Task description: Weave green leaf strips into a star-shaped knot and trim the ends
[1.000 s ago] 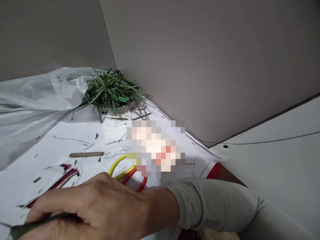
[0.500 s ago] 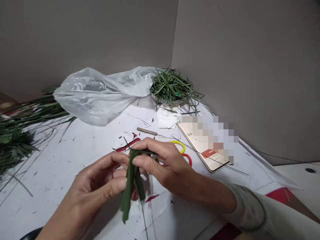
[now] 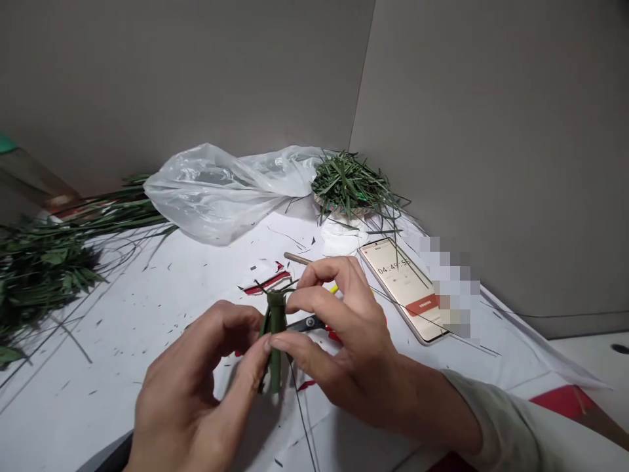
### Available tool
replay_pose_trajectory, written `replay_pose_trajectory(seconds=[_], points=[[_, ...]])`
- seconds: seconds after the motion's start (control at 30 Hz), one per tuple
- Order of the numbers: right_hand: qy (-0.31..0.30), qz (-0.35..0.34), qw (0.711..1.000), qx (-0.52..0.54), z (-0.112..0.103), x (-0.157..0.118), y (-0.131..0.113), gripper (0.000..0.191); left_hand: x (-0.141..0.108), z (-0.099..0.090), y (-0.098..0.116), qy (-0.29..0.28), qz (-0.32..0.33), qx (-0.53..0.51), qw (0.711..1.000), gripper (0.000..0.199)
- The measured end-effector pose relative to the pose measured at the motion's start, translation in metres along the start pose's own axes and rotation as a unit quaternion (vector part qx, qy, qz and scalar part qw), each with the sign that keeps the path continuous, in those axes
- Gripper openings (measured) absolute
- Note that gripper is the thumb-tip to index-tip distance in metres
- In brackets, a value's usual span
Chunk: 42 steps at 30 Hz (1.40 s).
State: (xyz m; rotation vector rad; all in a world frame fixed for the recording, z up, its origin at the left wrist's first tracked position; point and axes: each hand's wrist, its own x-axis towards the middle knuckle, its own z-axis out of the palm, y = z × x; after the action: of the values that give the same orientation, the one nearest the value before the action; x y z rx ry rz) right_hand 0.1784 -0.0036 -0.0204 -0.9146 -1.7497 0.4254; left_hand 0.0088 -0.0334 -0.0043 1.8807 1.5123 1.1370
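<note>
A folded green leaf strip stands nearly upright between my hands, with thin ends sticking out at its top and a long thin strand hanging below. My left hand pinches it from the left, thumb in front and fingers behind. My right hand has its thumb on the leaf's front, its tip against the left thumb, while its curled fingers reach toward the upper right side. Just behind the right hand lie scissors, their handles mostly covered. A thin-handled tool is partly hidden beyond the fingers.
A phone showing a timer lies at the right. Behind are a bowl heaped with leaf cuttings and a clear plastic bag. Long leaves are bunched at the left. Leaf scraps and red pieces litter the white sheet.
The leaf has turned more upright and its loose flaps now lie closer together. My right thumb has moved down to meet the left thumb, and its fingers have lifted. The camera view has shifted left.
</note>
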Motion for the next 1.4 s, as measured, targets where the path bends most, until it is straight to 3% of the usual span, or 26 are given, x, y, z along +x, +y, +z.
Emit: replay_pose_trajectory(seconds=[0.3, 0.47, 0.63, 0.77, 0.97, 1.4], points=[[-0.021, 0.025, 0.999, 0.034, 0.001, 0.001, -0.007, 0.007, -0.008, -0.005, -0.002, -0.065, 0.107, 0.039, 0.991, 0.018], [-0.077, 0.042, 0.993, 0.081, 0.002, 0.001, -0.002, 0.01, -0.008, -0.002, -0.004, -0.04, 0.085, 0.024, 0.995, 0.016], [-0.092, 0.05, 0.992, 0.069, 0.001, 0.001, -0.001, 0.011, -0.002, -0.002, -0.004, -0.034, 0.047, 0.03, 0.998, 0.007], [-0.148, 0.095, 0.982, 0.066, -0.005, 0.002, -0.003, 0.014, 0.006, -0.005, -0.004, -0.018, 0.031, 0.021, 0.999, 0.007], [-0.197, 0.131, 0.971, 0.045, -0.008, 0.002, -0.005, 0.017, 0.009, -0.004, -0.003, -0.053, -0.033, -0.007, 0.998, 0.007], [-0.223, 0.057, 0.973, 0.0, -0.004, -0.003, -0.004, 0.017, 0.013, -0.005, -0.003, -0.076, 0.048, 0.128, 0.988, 0.01]])
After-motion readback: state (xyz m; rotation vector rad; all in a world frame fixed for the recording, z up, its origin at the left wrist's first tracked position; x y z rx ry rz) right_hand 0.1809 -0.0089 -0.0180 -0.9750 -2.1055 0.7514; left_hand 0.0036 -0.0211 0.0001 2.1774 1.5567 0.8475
